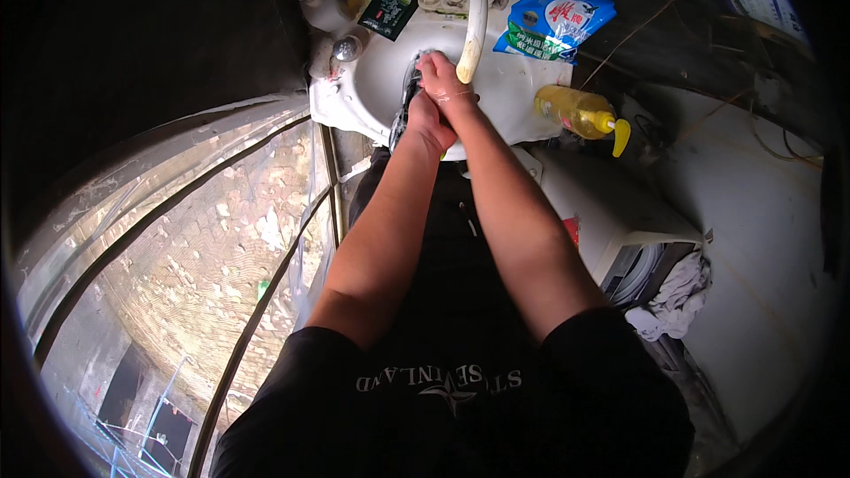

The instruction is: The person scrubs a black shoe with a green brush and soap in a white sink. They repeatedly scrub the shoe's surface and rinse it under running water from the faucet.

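Observation:
Over the white washbasin (372, 80), both of my hands are close together on a dark, wet, elongated thing (406, 104) with whitish foam on it. Its kind is hard to make out, since my hands cover much of it. My left hand (428, 123) is nearer to me, with its fingers closed around the dark thing. Just beyond it, my right hand (447, 84) is closed and bent over toward its far end; whatever lies within those fingers is hidden. A white curved tap (478, 22) arches down beside my right hand.
On the basin's rim stand a black packet (390, 9), a blue bag (558, 18) and a yellow pump bottle (575, 111) lying tilted at the right. Below right is a whitish front-opening machine (611, 204) with white cloth (677, 296). A framed window (221, 257) fills the left.

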Tool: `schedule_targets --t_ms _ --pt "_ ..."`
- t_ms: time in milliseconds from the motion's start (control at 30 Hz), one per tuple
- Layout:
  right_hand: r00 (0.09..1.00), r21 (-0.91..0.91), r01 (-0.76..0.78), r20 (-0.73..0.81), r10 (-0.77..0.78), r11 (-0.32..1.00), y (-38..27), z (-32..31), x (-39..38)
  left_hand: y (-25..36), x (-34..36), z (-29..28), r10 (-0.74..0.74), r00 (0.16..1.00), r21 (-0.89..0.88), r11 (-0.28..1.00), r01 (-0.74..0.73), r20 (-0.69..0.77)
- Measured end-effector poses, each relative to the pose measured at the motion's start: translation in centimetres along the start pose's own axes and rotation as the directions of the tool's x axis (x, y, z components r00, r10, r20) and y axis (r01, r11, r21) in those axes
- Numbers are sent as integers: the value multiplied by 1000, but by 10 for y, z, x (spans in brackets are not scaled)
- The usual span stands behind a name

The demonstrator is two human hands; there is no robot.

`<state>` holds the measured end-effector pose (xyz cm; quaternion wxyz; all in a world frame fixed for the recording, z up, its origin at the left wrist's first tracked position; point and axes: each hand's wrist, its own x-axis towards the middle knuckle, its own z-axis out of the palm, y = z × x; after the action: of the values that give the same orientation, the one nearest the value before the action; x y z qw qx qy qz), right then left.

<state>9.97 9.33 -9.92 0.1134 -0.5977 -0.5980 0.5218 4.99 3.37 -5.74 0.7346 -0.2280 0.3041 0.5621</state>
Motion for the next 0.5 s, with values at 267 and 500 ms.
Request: schedule_targets --t_ms 267,500 --pt "893 853 -227 -10 450 471 14 -24 -20 -5 60 13 100 987 101 991 -87 -124" --pt "850 890 -279 55 523 360 -5 -39 -30 2 35 19 468 798 921 -275 -278 380"
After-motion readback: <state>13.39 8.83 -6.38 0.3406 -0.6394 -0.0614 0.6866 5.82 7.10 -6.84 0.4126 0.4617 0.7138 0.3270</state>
